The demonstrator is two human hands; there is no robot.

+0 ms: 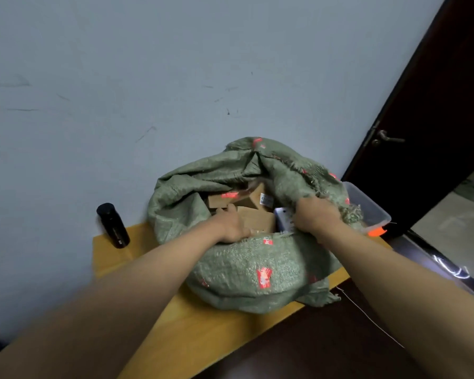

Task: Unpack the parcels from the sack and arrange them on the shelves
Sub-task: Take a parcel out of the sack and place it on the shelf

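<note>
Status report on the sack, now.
Left hand inside green sack, on a cardboard parcel. Right hand grips the sack's rim. No parcel out yet. Black bottle stands clear, left.

A black bottle stands on the yellow table near a dark door.

Single head view looks steeply down, close over the sack against the wall.

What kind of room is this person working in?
Probably a plain back room or storeroom: a green woven sack of cardboard parcels sits on a wooden table against a scuffed bare wall, beside a dark door.
</note>
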